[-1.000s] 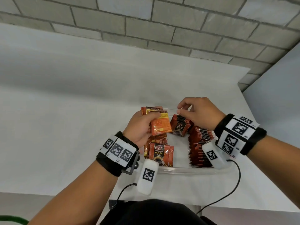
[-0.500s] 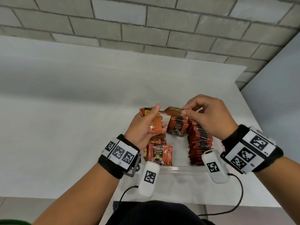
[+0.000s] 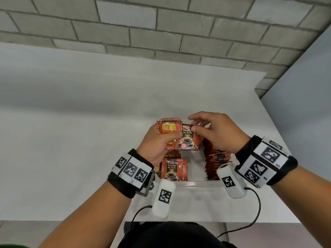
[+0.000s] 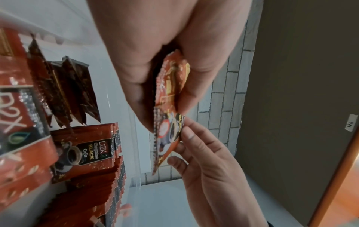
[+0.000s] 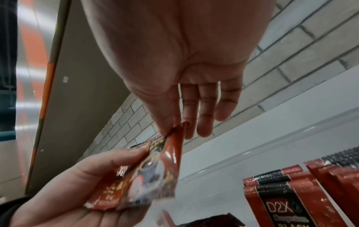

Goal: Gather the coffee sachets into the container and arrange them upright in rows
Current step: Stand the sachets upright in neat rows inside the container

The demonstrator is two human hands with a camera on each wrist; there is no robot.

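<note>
My left hand [image 3: 157, 142] grips a small bunch of sachets [image 3: 168, 129], thumb clamped across their faces, held above the clear container [image 3: 197, 184]. My right hand [image 3: 215, 133] pinches the top corner of the front sachet [image 3: 188, 138] between thumb and forefinger, other fingers loose; in the right wrist view this pinch sits on the corner alone. Both grips grasping, neither released.

Progress, judged: well along but unfinished. A long row [image 3: 216, 158] stands on edge along the container's right side, packed face to face. A shorter group [image 3: 172, 169] stands at the near left, label toward me. The middle floor of the container is bare. The left wrist view shows a few darker sachets [image 4: 73, 90] leaning, not square. Still to do: seat the bunch I hold and straighten the leaners. I see no sachets loose on the counter [image 3: 71, 140].

Around: brick wall [image 3: 161, 24] behind, grey panel [image 3: 304, 104] to the right, wrist-camera cables [image 3: 254, 212] trailing over the near edge. My own hands hide the container's far end; the standing row crowds the drop-in space.
</note>
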